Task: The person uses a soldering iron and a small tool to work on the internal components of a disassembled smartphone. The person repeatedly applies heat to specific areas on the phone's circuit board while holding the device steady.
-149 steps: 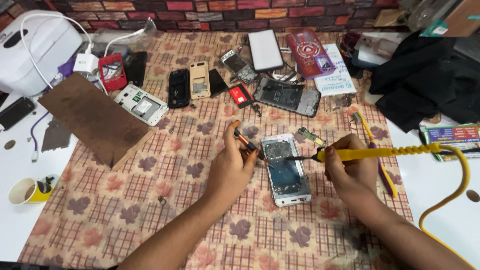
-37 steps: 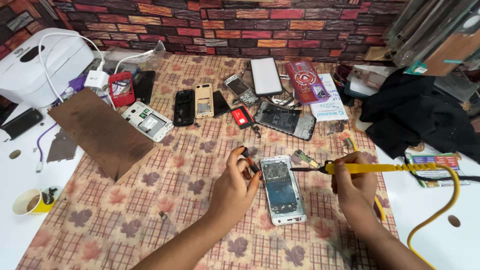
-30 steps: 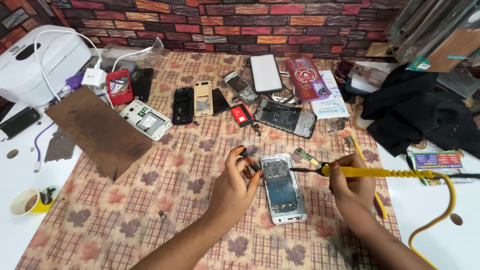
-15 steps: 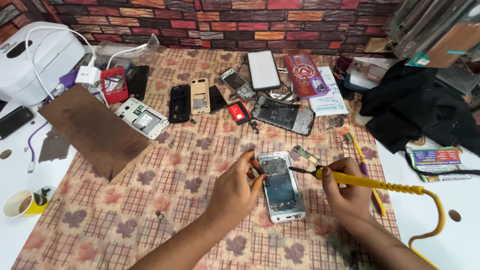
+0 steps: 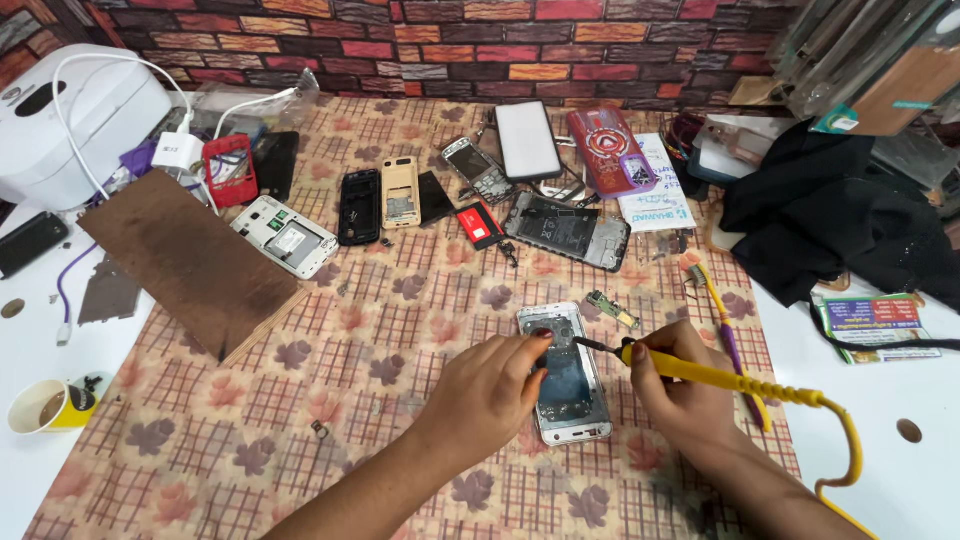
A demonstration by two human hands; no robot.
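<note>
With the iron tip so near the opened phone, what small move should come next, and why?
Probably lower the tip of the yellow soldering iron onto the board of the opened phone: the right hand holds it just beside the phone's edge, while the left hand presses near the top.

Two bare forearms and hands (image 5: 490, 395), no sleeves, rings or watch

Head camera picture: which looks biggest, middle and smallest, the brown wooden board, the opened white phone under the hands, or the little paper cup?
1. Brown wooden board, clearly biggest.
2. Opened white phone, partly covered by the left hand.
3. Paper cup, smallest.
</note>
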